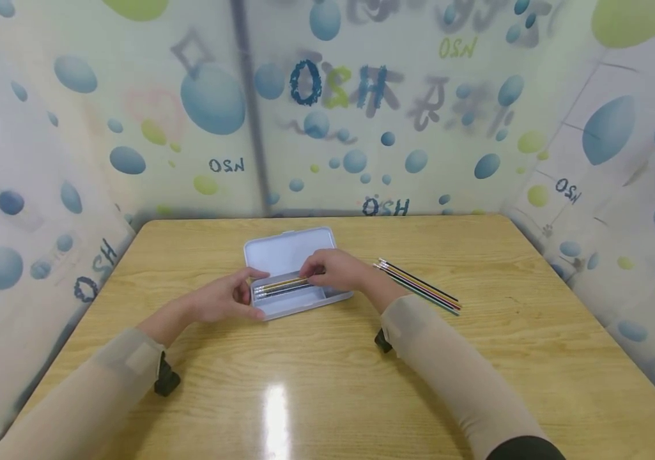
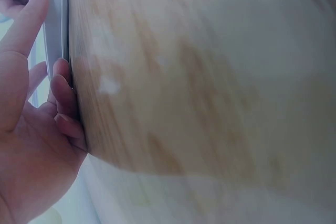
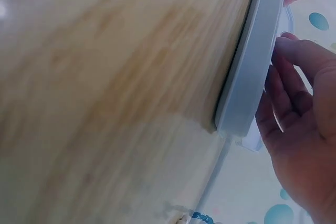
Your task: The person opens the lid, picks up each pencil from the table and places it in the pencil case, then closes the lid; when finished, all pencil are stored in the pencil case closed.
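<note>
A white pencil case (image 1: 295,311) stands on the table with its lid (image 1: 289,251) raised behind it. Several pencils (image 1: 277,289) lie lengthwise in the long compartment, their eraser ends to the left. My left hand (image 1: 220,299) grips the left end of the case, thumb along the front edge and fingers at the back corner. Over the case's right half, my right hand (image 1: 335,268) pinches at the pencils; its fingertips are partly hidden. In the right wrist view the case's side wall (image 3: 249,61) covers what those fingers hold.
To the right of the case, a loose bunch of several coloured pencils (image 1: 419,286) lies slanted on the wooden table (image 1: 327,377). Patterned curtains (image 1: 327,147) stand behind the table and at both sides.
</note>
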Demonstrator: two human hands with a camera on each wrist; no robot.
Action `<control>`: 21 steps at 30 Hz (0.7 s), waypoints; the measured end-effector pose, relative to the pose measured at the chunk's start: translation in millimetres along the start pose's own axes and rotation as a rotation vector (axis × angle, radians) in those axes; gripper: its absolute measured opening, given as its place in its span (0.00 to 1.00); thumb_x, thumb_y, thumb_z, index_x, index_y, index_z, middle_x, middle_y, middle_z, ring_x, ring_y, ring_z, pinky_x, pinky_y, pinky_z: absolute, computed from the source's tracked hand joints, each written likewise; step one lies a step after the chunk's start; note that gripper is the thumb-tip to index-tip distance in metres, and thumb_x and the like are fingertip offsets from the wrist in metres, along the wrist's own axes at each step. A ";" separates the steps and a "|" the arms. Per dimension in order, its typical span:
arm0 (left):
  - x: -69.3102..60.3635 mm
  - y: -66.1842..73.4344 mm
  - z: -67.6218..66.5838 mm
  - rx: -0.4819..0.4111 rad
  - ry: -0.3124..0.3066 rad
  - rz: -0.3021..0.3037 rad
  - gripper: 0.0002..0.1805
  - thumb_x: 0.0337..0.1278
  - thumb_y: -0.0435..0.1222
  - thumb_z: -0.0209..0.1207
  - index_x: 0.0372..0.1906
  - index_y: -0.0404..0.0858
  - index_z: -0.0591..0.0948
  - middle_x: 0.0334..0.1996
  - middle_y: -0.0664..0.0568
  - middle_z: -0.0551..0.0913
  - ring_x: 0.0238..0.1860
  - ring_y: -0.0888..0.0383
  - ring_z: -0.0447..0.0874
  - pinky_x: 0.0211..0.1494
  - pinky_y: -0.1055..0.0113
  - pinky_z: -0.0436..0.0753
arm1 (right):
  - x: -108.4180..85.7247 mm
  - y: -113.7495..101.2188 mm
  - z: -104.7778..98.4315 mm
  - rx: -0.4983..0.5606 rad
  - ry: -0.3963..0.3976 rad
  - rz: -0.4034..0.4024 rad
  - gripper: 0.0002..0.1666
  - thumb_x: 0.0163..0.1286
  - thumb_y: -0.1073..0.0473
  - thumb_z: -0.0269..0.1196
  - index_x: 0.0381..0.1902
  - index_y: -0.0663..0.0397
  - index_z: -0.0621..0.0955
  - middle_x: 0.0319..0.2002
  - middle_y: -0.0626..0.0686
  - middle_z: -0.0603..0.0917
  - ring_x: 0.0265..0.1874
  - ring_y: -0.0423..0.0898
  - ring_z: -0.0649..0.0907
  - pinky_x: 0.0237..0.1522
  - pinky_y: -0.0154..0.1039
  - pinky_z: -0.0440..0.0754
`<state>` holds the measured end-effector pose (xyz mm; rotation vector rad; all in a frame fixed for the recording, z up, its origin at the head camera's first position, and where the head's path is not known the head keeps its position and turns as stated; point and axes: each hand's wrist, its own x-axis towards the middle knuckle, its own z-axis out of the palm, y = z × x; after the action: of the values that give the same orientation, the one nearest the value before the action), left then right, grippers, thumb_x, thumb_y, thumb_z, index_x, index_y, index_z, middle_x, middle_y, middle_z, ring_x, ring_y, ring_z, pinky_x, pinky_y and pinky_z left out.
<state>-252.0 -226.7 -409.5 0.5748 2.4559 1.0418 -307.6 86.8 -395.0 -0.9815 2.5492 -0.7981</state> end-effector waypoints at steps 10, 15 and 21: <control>0.5 -1.5 0.0 0.012 0.002 0.012 0.50 0.64 0.48 0.78 0.84 0.41 0.65 0.44 0.46 0.77 0.44 0.53 0.74 0.46 0.67 0.76 | -23.9 11.1 -16.8 0.031 0.056 0.044 0.12 0.82 0.59 0.65 0.57 0.48 0.90 0.54 0.47 0.89 0.55 0.45 0.85 0.64 0.45 0.83; -0.7 -1.2 0.4 0.014 0.001 0.014 0.50 0.65 0.48 0.78 0.84 0.41 0.65 0.45 0.46 0.77 0.45 0.53 0.74 0.47 0.67 0.76 | -50.7 24.8 -29.2 0.052 0.114 0.094 0.12 0.82 0.57 0.66 0.57 0.48 0.90 0.53 0.47 0.91 0.52 0.47 0.85 0.59 0.46 0.84; -1.1 0.3 -0.2 0.010 0.001 0.019 0.50 0.65 0.47 0.78 0.84 0.40 0.64 0.45 0.46 0.77 0.45 0.52 0.74 0.46 0.67 0.75 | -88.4 48.3 -43.4 0.059 0.184 0.162 0.13 0.82 0.56 0.66 0.58 0.50 0.90 0.53 0.48 0.91 0.51 0.48 0.84 0.56 0.47 0.84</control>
<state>-251.1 -227.1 -408.8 0.6025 2.4630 1.0378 -288.4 194.0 -382.4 -0.7023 2.7000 -0.9493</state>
